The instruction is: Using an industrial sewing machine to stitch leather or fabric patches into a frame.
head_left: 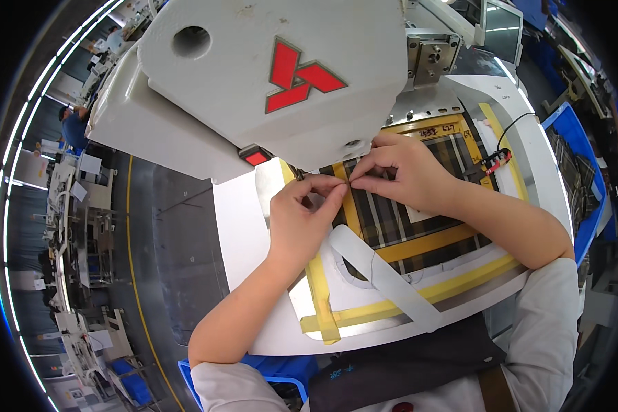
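Note:
Under the big white sewing machine head (254, 62), my left hand (302, 213) and my right hand (412, 172) meet with thumbs and forefingers pinched, the tips almost touching. Whatever lies between the fingertips is too small to make out, perhaps thread. Just below them lies dark plaid fabric (388, 213) inside a yellow-edged frame (426, 242). A white patch (419, 215) shows on the fabric beside my right wrist. Small snips with red and black handles (496, 162) rest on the frame's right side, beyond my right forearm.
The white machine table (254, 323) carries yellow tape strips (419, 292) and a pale flat strip (384, 278) lying slantwise. Blue bins stand at the right (577, 158) and below the table (281, 371). A metal bracket (432, 58) stands behind the frame. Another person (73, 128) is far left.

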### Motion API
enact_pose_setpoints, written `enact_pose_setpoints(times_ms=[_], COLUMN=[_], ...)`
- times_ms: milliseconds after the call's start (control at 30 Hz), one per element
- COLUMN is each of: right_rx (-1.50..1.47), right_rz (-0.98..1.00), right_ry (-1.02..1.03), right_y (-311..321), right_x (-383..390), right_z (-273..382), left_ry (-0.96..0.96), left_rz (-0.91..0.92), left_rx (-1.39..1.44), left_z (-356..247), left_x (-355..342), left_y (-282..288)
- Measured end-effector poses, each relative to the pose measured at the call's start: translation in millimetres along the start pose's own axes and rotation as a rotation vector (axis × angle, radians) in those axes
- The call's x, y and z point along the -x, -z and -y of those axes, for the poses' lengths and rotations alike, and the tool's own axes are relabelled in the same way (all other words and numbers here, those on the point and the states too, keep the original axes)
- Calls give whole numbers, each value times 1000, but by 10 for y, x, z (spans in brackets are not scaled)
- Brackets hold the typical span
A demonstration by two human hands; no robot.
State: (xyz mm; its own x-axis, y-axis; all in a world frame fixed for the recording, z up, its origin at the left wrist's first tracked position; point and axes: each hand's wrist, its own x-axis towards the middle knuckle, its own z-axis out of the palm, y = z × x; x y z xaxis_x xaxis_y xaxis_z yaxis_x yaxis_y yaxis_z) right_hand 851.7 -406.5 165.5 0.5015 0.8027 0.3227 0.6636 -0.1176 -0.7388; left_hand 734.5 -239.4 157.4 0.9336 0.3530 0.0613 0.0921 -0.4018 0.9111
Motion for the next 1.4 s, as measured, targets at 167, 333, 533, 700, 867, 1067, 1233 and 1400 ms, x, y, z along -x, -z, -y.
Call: enact_pose_setpoints(times_ms=[167,333,533,700,867,1067,1233,1400], right_rx=[27,-100,125,121,14,-43,-30,65], right_rz=[16,-42,-128,-27,74,35,27,-76], right_ry=[-23,-258,-161,-187,-190,-181,-243,-193], right_y=[-12,-15,8,36,11,-12,4,34], right_x=[-10,-95,-149,-147,-86,-54,-110,-177], right_z=[-20,13,-45,49,71,29,67,-86], left_ry=[0,-288,-226,-263,-325,-326,-277,-283], left_rz=[5,-7,-10,-64,-62,-63,-16,-86], left_rx=[-18,-173,-245,-171,-168,-269,-178,-248], left_z=[5,111,38,19,18,45,41,48], left_x=[-20,-83,-62,-66,-72,-95,-101,-89], left_y=[-9,-42,-46,-59,-67,-51,-73,-78])
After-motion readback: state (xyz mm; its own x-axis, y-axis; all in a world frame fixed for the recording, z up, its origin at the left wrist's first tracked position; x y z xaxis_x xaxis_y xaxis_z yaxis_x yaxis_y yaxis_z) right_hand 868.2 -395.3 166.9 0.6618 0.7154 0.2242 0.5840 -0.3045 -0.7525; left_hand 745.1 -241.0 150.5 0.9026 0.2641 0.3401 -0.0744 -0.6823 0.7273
